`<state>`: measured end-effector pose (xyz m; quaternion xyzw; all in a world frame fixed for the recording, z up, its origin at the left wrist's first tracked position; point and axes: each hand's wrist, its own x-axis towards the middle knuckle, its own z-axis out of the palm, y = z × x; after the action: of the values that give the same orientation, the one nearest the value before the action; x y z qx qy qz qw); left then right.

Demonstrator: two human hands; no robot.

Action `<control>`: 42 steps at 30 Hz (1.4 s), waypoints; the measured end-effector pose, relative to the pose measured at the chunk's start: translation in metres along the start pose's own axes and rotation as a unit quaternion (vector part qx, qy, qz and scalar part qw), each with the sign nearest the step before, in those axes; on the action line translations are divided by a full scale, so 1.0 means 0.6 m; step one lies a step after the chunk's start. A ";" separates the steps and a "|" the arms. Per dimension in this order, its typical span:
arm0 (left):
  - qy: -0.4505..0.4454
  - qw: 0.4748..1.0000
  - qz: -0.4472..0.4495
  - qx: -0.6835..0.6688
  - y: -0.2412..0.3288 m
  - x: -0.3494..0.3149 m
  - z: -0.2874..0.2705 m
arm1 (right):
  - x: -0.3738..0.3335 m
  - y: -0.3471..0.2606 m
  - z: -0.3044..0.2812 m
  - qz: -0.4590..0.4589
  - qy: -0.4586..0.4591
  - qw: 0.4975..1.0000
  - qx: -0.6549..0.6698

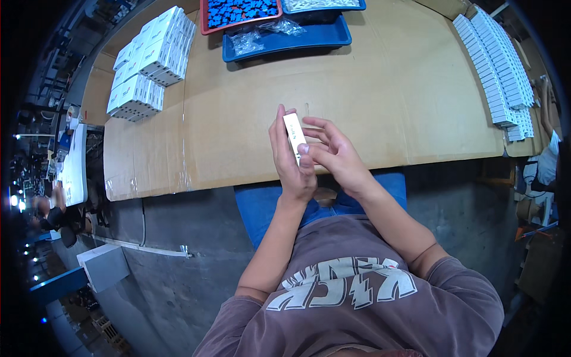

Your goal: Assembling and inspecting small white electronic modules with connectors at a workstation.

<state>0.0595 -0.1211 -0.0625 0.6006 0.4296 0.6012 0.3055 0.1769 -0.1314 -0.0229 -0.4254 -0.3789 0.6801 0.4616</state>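
Observation:
A small, narrow white box (pixel 293 132) with dark print is held upright between my two hands, just over the near edge of the table. My left hand (pixel 288 163) is closed along its left side, fingers pointing up and thumb at the lower end. From the right, my right hand (pixel 339 156) presses its thumb onto the lower part of the box's face, and its other fingers reach behind the right side. What the box contains is hidden.
The cardboard-covered table (pixel 357 107) carries white box stacks (pixel 143 56) at far left and long rows of white boxes (pixel 496 71) at right. At the back are a blue tray (pixel 291 50) with clear plastic bags and a red tray (pixel 206 24) of blue parts beside another blue tray (pixel 333 9).

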 end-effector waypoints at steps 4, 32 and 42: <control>0.030 0.999 0.014 0.027 0.001 -0.012 0.008 | -0.024 0.029 0.018 -0.053 0.021 0.998 0.025; 0.064 0.995 0.030 -0.075 0.034 -0.022 0.001 | -0.076 0.011 0.048 -0.234 -0.002 0.961 -0.149; 0.051 0.998 0.004 -0.027 -0.006 -0.004 -0.001 | -0.031 0.036 0.031 -0.143 -0.006 0.984 -0.110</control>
<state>0.0585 -0.1216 -0.0664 0.5624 0.4259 0.6436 0.2966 0.1569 -0.1576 -0.0317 -0.4110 -0.5112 0.5638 0.5019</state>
